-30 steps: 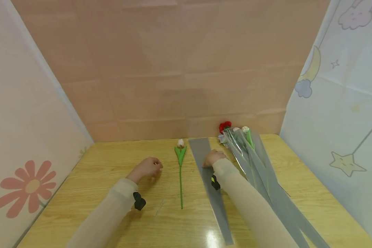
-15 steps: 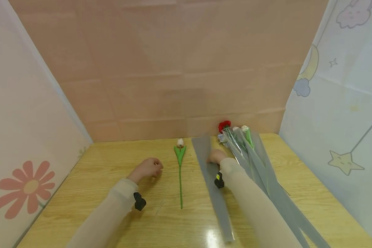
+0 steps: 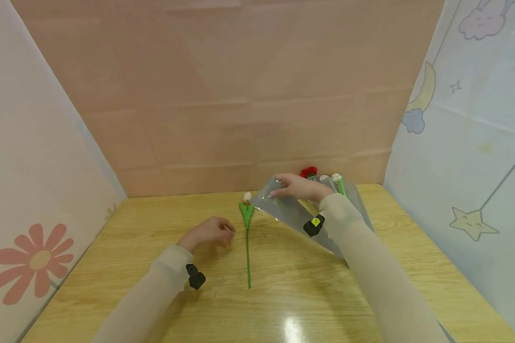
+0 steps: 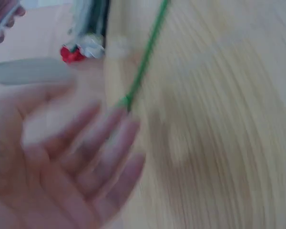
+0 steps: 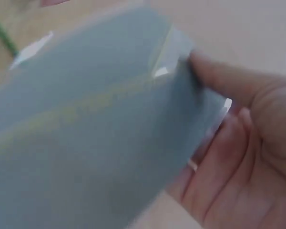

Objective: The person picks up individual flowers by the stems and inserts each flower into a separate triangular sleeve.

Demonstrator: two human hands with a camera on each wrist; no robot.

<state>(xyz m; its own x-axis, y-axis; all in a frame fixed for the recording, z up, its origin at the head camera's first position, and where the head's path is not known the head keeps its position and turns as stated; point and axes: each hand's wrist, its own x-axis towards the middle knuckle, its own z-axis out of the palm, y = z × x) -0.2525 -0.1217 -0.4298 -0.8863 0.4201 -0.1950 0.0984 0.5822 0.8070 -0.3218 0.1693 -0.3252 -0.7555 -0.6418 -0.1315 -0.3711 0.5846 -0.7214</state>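
A grey translucent flower sleeve (image 3: 289, 212) is lifted off the table, its upper end pinched between the thumb and fingers of my right hand (image 3: 300, 186). The right wrist view shows the thumb pressing on the sleeve's edge (image 5: 100, 119). On the table in the middle lies a single white tulip (image 3: 246, 216) with green leaves and a long green stem. Just left of its stem hovers my left hand (image 3: 210, 232), fingers loosely bent, holding nothing. In the blurred left wrist view, those fingers overlap the tulip's leafy part.
At the back right lie wrapped flowers, including a red flower (image 3: 309, 171) and a white tulip (image 3: 336, 177), partly hidden by my right arm and the sleeve. Fabric walls stand behind and on both sides of the wooden table (image 3: 154, 214).
My right hand has picked the flat sleeve up from the table, raising its upper end and tilting it toward the tulip. My left hand has shifted slightly right.
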